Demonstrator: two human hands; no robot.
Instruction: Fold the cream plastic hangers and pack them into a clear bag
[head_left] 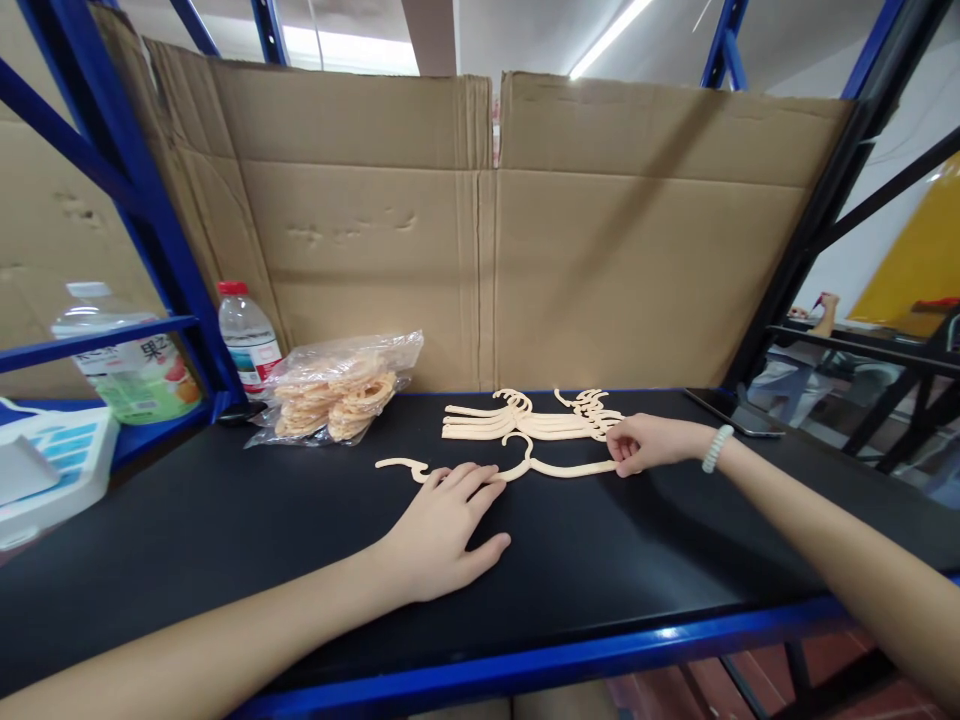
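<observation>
A cream clothes hanger (pixel 574 469) lies flat on the black tabletop, its hook pointing away from me. My left hand (pixel 448 528) rests over the hanger's left arm with fingers stretched out and thumb apart, covering part of it. Past those fingertips a curved cream piece (pixel 401 464) sticks out; whether it belongs to the same hanger I cannot tell. At the right end, the thumb and fingers of my right hand (pixel 643 444) pinch the hanger's tip. Just behind lies a row of several matching hangers (pixel 480 428), overlapping, with their hooks toward the cardboard.
A clear bag of cream ring-shaped pieces (pixel 337 400) sits at back left, near a red-capped bottle (pixel 249 340) and a larger juice bottle (pixel 135 365). A dark flat device (pixel 731 412) lies at back right. Cardboard (pixel 375 250) walls the back; a blue edge (pixel 555 645) runs in front.
</observation>
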